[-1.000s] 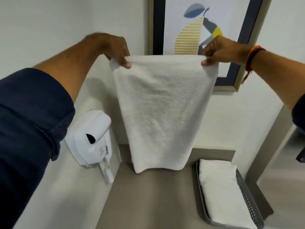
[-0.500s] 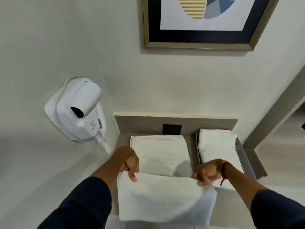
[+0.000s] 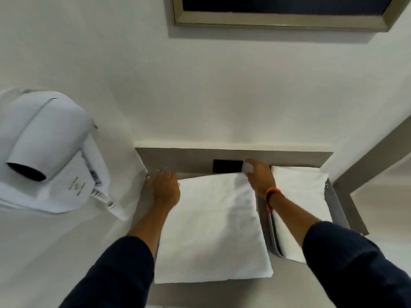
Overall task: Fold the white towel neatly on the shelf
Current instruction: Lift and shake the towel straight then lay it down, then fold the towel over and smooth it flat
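Two hands at the towel's far corners: my left hand (image 3: 163,187) lies flat and spread at the left one, touching the edge, while my right hand (image 3: 259,177) pinches the right corner between fingers. The towel (image 3: 213,227) lies folded flat on the shelf (image 3: 200,295), just beside a tray (image 3: 338,210) holding another towel (image 3: 302,196). My worry: tugging the pinched corner could skew the top layer so the edges stop matching, or drag it against the tray
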